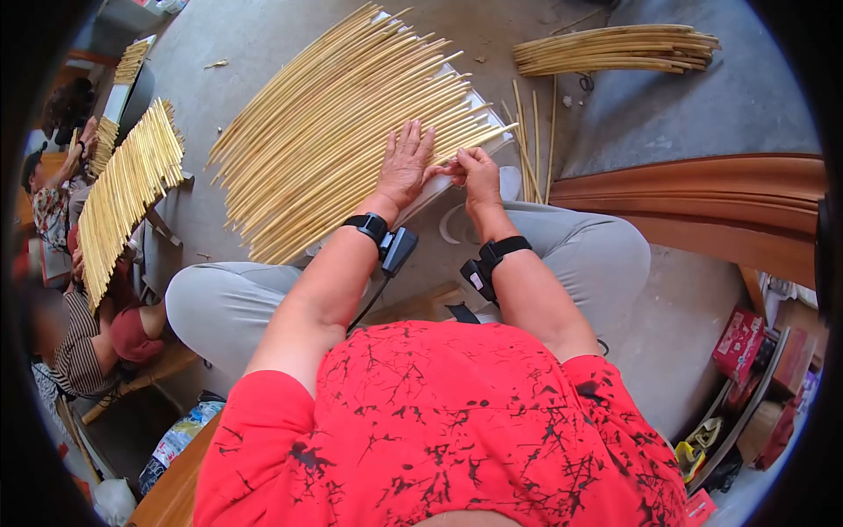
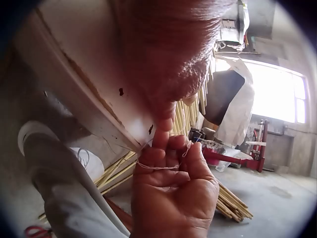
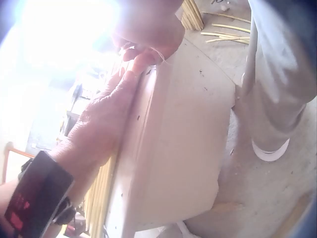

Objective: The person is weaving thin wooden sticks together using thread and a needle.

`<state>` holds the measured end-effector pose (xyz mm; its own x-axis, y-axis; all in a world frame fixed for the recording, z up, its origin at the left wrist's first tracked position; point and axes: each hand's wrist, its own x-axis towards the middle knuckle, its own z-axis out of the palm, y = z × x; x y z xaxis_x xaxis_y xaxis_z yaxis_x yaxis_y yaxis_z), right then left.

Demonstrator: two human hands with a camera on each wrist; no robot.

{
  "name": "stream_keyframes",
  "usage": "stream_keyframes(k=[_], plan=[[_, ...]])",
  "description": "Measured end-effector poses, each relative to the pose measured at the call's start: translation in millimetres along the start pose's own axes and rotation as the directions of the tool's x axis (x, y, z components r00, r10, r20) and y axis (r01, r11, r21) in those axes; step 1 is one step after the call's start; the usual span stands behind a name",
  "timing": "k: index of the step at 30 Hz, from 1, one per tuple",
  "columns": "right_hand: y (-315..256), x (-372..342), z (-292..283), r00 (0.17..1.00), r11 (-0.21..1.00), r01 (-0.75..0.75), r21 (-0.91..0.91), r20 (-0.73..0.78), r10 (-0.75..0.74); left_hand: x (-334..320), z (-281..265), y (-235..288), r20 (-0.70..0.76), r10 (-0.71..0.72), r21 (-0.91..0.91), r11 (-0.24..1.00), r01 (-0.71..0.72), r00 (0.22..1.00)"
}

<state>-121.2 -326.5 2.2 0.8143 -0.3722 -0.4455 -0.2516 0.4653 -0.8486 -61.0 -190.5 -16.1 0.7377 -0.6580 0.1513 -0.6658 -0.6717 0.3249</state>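
A wide row of thin yellow reed-like sticks (image 1: 316, 140) lies side by side on a white board (image 3: 193, 134). My left hand (image 1: 406, 169) rests on the near sticks with its fingers straight and spread, its thumb stretched toward my right hand. At the board's near edge, my right hand (image 1: 479, 177) has its fingers curled and pinches a thin white string (image 2: 158, 168). In the left wrist view the string runs across those curled fingers and loops near the fingertips. The two hands meet at the board's corner, and the string's far end is hidden.
A bundle of sticks (image 1: 619, 48) and several loose sticks (image 1: 536, 145) lie on the floor ahead and right. A wooden beam (image 1: 694, 206) stands right. On the left, other people sit by another row of sticks (image 1: 132, 193). Boxes (image 1: 738, 342) stand at lower right.
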Motion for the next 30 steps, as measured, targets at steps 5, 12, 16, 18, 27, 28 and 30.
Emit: stream_keyframes(k=[5, 12, 16, 18, 27, 28, 30], plan=[[3, 1, -4, 1.0, 0.999, 0.024, -0.041, 0.006, -0.024, -1, -3, 3, -0.007, -0.003, 0.001, 1.0, 0.003, 1.0], [-3, -7, 1, 1.0, 0.995, 0.009, -0.102, 0.029, -0.006, 0, -4, 3, 0.028, -0.038, 0.027, 0.999, 0.037, 0.999], [-13, -11, 1, 1.0, 0.988, -0.016, -0.152, -0.018, 0.014, -2, -25, 10, -0.113, -0.144, -0.211, 0.97, 0.118, 0.983], [-19, -14, 0, 1.0, 0.923, -0.009, -0.384, -0.012, 0.005, -7, -23, 13, -0.375, -0.208, -0.245, 0.962, 0.119, 0.903], [-30, -19, -15, 0.986, 0.48, 0.094, -0.872, 0.149, 0.078, -10, -24, 50, 0.598, -0.493, -0.777, -0.163, 0.608, 0.632], [-32, -19, -16, 0.98, 0.428, 0.142, -0.893, 0.187, 0.067, -7, -25, 52, 0.623, -0.506, -0.754, -0.187, 0.63, 0.596], [-33, -20, -17, 0.977, 0.391, 0.169, -0.905, 0.207, 0.057, -5, -23, 53, 0.619, -0.517, -0.76, -0.204, 0.618, 0.591]])
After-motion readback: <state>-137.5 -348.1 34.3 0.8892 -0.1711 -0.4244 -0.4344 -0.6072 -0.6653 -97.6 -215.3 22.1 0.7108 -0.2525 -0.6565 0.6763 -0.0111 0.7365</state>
